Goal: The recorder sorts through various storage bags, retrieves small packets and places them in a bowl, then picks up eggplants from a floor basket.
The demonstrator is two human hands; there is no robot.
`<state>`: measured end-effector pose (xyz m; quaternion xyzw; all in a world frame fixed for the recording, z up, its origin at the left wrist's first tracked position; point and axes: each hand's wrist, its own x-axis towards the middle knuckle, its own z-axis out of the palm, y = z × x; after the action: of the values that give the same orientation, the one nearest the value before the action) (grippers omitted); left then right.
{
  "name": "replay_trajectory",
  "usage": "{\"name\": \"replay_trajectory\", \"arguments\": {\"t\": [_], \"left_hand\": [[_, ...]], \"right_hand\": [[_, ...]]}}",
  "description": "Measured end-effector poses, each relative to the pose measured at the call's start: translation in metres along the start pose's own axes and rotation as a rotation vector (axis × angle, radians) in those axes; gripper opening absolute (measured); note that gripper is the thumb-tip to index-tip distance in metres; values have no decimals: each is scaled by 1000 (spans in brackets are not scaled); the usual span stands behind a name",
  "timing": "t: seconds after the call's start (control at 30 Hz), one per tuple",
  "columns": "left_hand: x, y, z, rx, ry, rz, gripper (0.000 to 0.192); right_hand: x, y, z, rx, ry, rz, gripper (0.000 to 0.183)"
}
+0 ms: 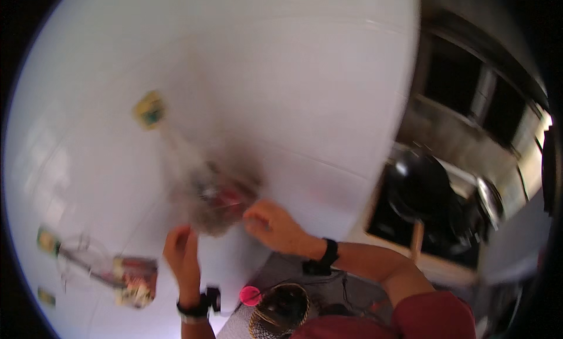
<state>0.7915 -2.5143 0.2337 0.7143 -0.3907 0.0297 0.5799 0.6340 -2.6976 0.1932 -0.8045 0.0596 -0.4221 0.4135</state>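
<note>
A blurred, clear plastic bag [215,202] with reddish and dark contents is in front of a white tiled wall, below a yellow and green wall hook [150,110]. On the bag's left is my left hand [182,253], fingers curled and thumb near the index finger. My right hand [273,227] is at the bag's right edge, thumb and index finger curved towards each other. Blur hides whether either hand grips the bag. Both wrists wear black bands.
A black wok [415,183] stands on a dark stove [385,227] at right. A woven basket [303,290] and a pink round object [250,296] are at bottom centre. A colourful packet [136,279] hangs at lower left, beside another wall hook [48,241].
</note>
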Motion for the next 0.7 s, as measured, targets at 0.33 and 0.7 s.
{"name": "replay_trajectory", "arguments": {"t": [0.33,0.7], "left_hand": [[-224,-49,-52,-433,-699,-586,16],[-296,26,-27,-479,-1104,-339,14]], "right_hand": [[-423,-91,-81,-157,633,1125,16],[-568,-270,11,159,1409,1033,17]]}}
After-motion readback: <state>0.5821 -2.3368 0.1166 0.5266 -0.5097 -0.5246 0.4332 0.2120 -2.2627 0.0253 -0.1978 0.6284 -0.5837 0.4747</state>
